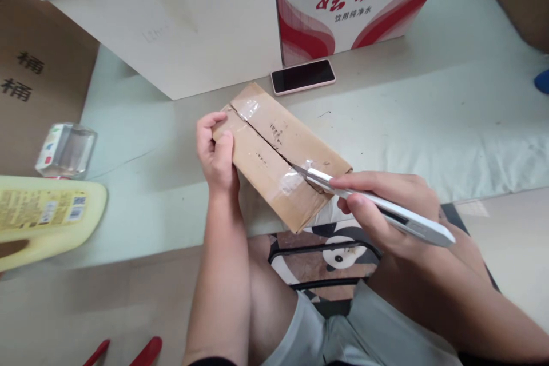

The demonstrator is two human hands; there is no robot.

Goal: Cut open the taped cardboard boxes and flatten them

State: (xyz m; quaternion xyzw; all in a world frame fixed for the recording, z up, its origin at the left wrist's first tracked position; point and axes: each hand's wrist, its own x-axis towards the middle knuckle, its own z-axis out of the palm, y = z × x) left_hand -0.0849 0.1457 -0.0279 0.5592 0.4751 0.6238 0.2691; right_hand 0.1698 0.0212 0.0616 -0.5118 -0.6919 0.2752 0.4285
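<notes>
A small brown cardboard box (274,151) with clear tape sits tilted at the near edge of the pale green surface. My left hand (218,151) is closed around its far left corner, thumb on top. A dark slit runs along the middle seam of the box. In my right hand (386,206) is a white utility knife (403,220), gripped along its handle. Its blade tip touches the seam near the taped right end. Whether the blade goes through the cardboard there, I cannot tell.
Beyond the box lies a phone (303,76) with a pink edge, in front of a white box (206,28) and a red-and-white carton (360,6). At left are a clear bottle (68,150), a yellow bottle (51,220) and a large brown carton (43,57).
</notes>
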